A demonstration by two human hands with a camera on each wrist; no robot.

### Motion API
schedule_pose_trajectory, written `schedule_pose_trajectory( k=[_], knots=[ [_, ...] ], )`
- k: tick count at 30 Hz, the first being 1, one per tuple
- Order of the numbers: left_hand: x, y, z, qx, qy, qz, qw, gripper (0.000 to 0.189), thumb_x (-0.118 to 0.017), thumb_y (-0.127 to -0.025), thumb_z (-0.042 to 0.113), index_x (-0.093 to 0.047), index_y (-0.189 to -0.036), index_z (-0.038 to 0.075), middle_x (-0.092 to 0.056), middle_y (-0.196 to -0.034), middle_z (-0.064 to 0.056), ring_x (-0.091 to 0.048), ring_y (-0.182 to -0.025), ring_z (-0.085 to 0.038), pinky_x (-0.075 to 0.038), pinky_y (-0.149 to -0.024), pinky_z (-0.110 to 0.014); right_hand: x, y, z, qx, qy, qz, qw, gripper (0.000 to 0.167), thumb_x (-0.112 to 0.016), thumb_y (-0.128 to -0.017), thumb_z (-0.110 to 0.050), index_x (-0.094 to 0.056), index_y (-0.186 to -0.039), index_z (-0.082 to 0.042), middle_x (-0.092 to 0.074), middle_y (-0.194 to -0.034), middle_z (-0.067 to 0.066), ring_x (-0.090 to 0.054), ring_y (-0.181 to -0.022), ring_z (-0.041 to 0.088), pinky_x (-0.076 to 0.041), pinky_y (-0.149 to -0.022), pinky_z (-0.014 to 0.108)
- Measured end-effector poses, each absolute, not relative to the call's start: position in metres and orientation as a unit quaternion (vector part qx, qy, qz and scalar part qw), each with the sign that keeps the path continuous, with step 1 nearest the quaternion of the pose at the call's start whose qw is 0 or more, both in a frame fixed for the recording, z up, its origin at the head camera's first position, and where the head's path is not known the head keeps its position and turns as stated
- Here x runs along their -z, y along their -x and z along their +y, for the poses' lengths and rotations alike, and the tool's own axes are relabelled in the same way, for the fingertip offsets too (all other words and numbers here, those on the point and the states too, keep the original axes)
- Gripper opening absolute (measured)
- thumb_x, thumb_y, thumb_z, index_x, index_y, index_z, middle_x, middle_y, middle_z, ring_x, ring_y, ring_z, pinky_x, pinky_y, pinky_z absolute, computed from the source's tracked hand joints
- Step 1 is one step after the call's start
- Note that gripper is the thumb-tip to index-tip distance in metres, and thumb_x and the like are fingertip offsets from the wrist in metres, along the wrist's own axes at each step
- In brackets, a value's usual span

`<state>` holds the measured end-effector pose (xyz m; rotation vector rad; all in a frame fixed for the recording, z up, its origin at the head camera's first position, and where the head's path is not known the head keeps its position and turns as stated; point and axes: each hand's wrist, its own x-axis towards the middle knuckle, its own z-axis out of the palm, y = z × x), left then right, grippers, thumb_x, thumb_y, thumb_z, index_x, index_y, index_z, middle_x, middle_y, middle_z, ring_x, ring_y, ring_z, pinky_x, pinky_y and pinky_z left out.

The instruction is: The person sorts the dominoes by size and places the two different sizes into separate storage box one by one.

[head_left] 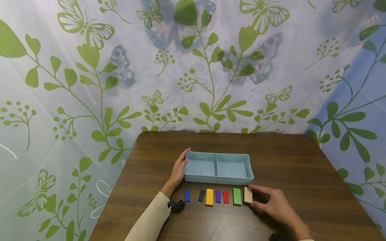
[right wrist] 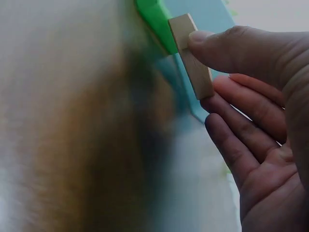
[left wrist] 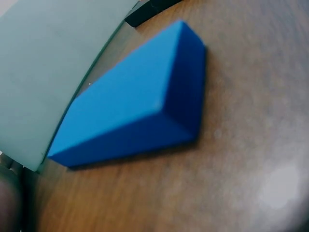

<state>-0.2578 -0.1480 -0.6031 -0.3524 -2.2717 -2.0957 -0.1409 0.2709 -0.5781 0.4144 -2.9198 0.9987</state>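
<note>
In the head view a light blue two-compartment tray (head_left: 232, 181) sits on the table. My left hand (head_left: 178, 172) lies along its left end, fingers stretched up the side wall and touching it. A tan wooden block (head_left: 248, 195) is at the right end of a row of blocks; my right hand (head_left: 275, 202) pinches it between thumb and fingers. The right wrist view shows the thumb pressed on this wooden block (right wrist: 195, 70). Just left of it lies a green block (head_left: 237, 196). Below the left hand is a blue block (head_left: 187, 195), large in the left wrist view.
Between the blue and green blocks lie a black block (head_left: 201, 195), a yellow block (head_left: 209, 197), a purple block (head_left: 218, 196) and a red block (head_left: 226, 197). The brown table (head_left: 301, 167) meets a patterned curtain (head_left: 169, 67) at its back edge.
</note>
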Motion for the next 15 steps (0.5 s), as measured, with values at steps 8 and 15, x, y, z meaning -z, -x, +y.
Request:
schedule_pose_trajectory(
  k=[8, 15],
  knots=[
    [0.603, 0.258, -0.148, 0.675, 0.11, -0.73, 0.016, 0.052, -0.036, -0.117, 0.006, -0.043, -0.168, 0.011, -0.04, -0.175, -0.018, -0.019, -0.17, -0.033, -0.015, -0.137, -0.059, 0.551, 0.14, 0.276, -0.331, -0.164, -0.929, 0.022, 0.061, -0.1, -0.08, -0.034, -0.078, -0.137, -0.032, -0.08, -0.13, -0.009, -0.074, -0.119, 0.011, -0.062, -0.095, 0.032],
    [0.604, 0.26, -0.147, 0.679, 0.109, -0.726, 0.02, 0.051, -0.037, -0.117, 0.006, -0.043, -0.167, 0.007, -0.04, -0.175, -0.019, -0.02, -0.17, -0.032, -0.014, -0.137, -0.059, 0.521, 0.146, 0.277, -0.327, -0.185, -0.926, 0.029, 0.06, -0.098, -0.081, -0.037, -0.078, -0.137, -0.031, -0.079, -0.132, -0.01, -0.073, -0.121, 0.008, -0.062, -0.095, 0.031]
  ],
)
